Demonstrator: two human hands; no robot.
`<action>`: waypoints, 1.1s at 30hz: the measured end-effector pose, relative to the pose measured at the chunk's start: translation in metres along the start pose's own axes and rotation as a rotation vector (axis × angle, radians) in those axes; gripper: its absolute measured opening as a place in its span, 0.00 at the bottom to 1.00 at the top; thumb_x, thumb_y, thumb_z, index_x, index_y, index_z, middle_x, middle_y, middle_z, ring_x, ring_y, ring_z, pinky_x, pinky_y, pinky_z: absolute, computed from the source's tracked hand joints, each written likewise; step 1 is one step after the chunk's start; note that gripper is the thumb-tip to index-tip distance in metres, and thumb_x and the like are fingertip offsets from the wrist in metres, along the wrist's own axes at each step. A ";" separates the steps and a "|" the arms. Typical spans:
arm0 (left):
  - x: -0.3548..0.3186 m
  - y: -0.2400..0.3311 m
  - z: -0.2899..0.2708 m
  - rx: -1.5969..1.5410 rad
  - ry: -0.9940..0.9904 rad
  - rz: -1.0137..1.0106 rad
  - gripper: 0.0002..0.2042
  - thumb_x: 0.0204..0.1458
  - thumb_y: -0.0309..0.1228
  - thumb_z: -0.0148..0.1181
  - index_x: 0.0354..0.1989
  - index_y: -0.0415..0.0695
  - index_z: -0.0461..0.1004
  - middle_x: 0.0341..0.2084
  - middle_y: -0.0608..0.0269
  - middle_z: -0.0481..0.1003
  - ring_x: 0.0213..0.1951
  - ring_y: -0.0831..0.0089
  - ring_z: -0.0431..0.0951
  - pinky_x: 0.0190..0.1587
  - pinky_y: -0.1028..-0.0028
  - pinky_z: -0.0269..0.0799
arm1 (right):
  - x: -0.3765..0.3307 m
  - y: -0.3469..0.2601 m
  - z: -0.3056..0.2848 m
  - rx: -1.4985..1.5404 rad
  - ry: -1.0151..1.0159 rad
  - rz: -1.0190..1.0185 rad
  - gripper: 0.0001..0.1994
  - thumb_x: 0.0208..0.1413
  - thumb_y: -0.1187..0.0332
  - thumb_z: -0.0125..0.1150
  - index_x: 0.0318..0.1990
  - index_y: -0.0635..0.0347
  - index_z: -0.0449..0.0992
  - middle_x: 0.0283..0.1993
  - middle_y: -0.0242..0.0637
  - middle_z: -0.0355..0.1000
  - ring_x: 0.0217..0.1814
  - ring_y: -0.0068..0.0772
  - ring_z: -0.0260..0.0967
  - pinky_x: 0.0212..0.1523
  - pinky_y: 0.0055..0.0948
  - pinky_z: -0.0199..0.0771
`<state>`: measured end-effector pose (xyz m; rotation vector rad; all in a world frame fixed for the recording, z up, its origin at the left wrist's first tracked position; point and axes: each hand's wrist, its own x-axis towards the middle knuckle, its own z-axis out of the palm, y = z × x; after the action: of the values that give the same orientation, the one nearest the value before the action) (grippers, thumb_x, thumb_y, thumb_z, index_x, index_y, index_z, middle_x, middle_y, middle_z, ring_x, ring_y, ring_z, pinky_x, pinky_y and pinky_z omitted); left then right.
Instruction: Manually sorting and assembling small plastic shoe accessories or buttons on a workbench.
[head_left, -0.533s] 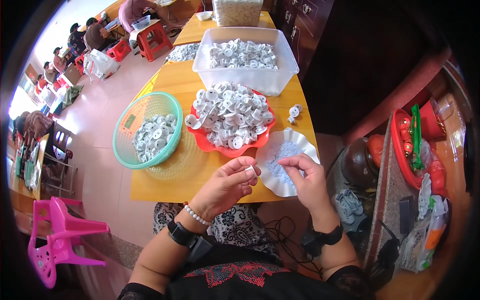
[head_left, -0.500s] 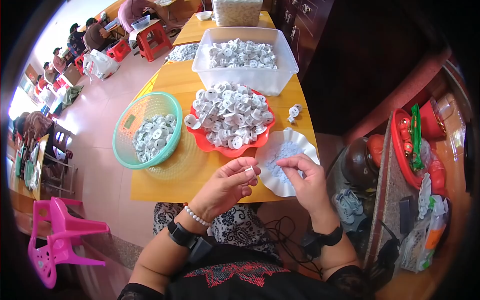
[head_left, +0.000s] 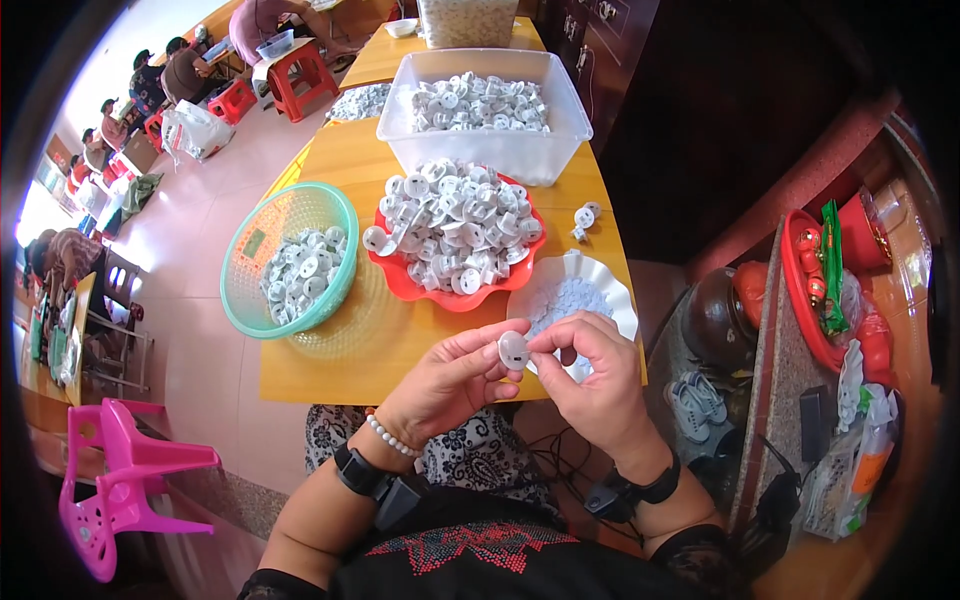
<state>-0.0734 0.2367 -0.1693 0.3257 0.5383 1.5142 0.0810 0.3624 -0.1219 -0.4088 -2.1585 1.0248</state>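
Between the thumb and fingers of my left hand [head_left: 445, 378] is a round white plastic plug cover [head_left: 513, 350], its flat face with a small dark slot toward me. My right hand [head_left: 600, 385] meets it from the right, thumb and forefinger pinched at its edge; what they pinch is too small to make out. Just beyond the right hand lies a white wavy-rimmed plate [head_left: 625, 305] of small pale bluish pieces [head_left: 565, 300]. Farther off, a red wavy-edged bowl [head_left: 440, 297] is heaped with similar white plastic parts [head_left: 455, 225].
Left of the bowl, a mint-green basket [head_left: 240, 285] holds more white parts. A translucent bin [head_left: 480, 158] of them stands behind. Loose parts [head_left: 584, 220] lie by the table's right edge. A pink stool [head_left: 130, 460] is at lower left; people [head_left: 188, 75] sit farther away.
My right hand has moved left from above the plate to the piece in my left hand. That piece now shows its round face toward me.
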 end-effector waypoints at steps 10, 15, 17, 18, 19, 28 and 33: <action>0.001 -0.002 -0.005 -0.007 -0.058 0.006 0.19 0.64 0.31 0.56 0.63 0.42 0.69 0.47 0.62 0.76 0.45 0.75 0.78 0.49 0.72 0.79 | 0.003 -0.006 -0.001 -0.102 0.009 -0.060 0.05 0.44 0.78 0.66 0.29 0.57 0.78 0.27 0.30 0.73 0.27 0.32 0.67 0.40 0.32 0.67; 0.000 -0.004 -0.007 -0.008 -0.047 0.020 0.17 0.63 0.29 0.57 0.60 0.42 0.71 0.48 0.62 0.76 0.48 0.73 0.78 0.51 0.71 0.79 | 0.003 -0.009 -0.001 -0.063 0.006 -0.011 0.04 0.45 0.77 0.66 0.29 0.58 0.78 0.26 0.31 0.73 0.25 0.32 0.66 0.36 0.31 0.68; -0.001 -0.004 -0.007 0.005 -0.023 0.031 0.17 0.62 0.27 0.58 0.59 0.42 0.72 0.49 0.61 0.76 0.50 0.72 0.78 0.52 0.69 0.79 | 0.003 -0.011 -0.002 -0.041 -0.022 0.047 0.04 0.45 0.77 0.66 0.29 0.58 0.78 0.25 0.31 0.73 0.24 0.31 0.66 0.34 0.31 0.67; -0.001 -0.004 -0.007 0.005 -0.022 0.031 0.17 0.62 0.27 0.58 0.59 0.42 0.72 0.49 0.61 0.76 0.50 0.72 0.78 0.52 0.69 0.79 | 0.003 -0.011 -0.002 -0.040 -0.022 0.047 0.04 0.45 0.77 0.66 0.29 0.58 0.78 0.25 0.31 0.73 0.24 0.31 0.66 0.34 0.31 0.67; -0.001 -0.004 -0.007 0.032 -0.006 0.041 0.16 0.62 0.26 0.58 0.58 0.42 0.72 0.49 0.60 0.76 0.51 0.72 0.78 0.53 0.69 0.79 | 0.003 -0.011 -0.002 -0.034 -0.028 0.059 0.04 0.45 0.77 0.66 0.29 0.58 0.78 0.25 0.31 0.73 0.23 0.31 0.65 0.34 0.31 0.67; 0.000 -0.004 0.005 0.217 0.087 0.116 0.15 0.58 0.22 0.62 0.54 0.40 0.76 0.44 0.60 0.80 0.47 0.73 0.80 0.54 0.69 0.78 | 0.001 -0.012 -0.002 -0.062 -0.039 0.126 0.04 0.44 0.76 0.65 0.29 0.58 0.77 0.25 0.33 0.74 0.25 0.36 0.69 0.35 0.33 0.68; 0.000 -0.003 0.009 0.314 0.122 0.145 0.14 0.57 0.21 0.63 0.53 0.38 0.77 0.43 0.60 0.80 0.45 0.74 0.80 0.52 0.72 0.78 | 0.003 -0.014 -0.004 -0.151 -0.034 0.059 0.04 0.44 0.77 0.64 0.29 0.58 0.76 0.27 0.34 0.75 0.30 0.40 0.73 0.38 0.35 0.70</action>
<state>-0.0656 0.2379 -0.1633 0.5262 0.8684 1.5966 0.0823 0.3571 -0.1080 -0.5327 -2.2743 0.9089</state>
